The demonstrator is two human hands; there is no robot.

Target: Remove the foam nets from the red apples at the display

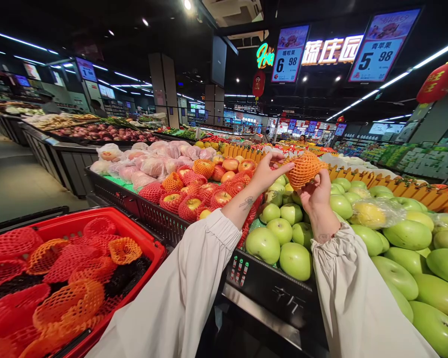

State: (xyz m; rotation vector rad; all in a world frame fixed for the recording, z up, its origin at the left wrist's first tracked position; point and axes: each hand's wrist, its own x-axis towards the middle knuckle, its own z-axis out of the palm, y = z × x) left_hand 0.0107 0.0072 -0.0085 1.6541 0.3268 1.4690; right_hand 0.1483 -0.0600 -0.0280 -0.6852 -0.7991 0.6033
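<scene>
Above the green apples [280,229], an orange foam fruit net [304,170] is held up between my two hands. My right hand [316,191] grips it from below and the right, fingers closed round its lower side. From the left, my left hand [269,173] reaches its edge, thumb and bent fingertips at the rim. The net is rounded out; whether a fruit sits inside I cannot tell. Left of the green apples lie red apples [191,207], several in red or orange nets.
A red crate [155,251] of loose red and orange foam nets stands at the lower left. Large green melon-like fruits [438,323] fill the right side. Bagged pink fruits [155,164] lie behind the red apples. A yellow picket strip [369,180] runs behind; price signs [290,53] hang overhead.
</scene>
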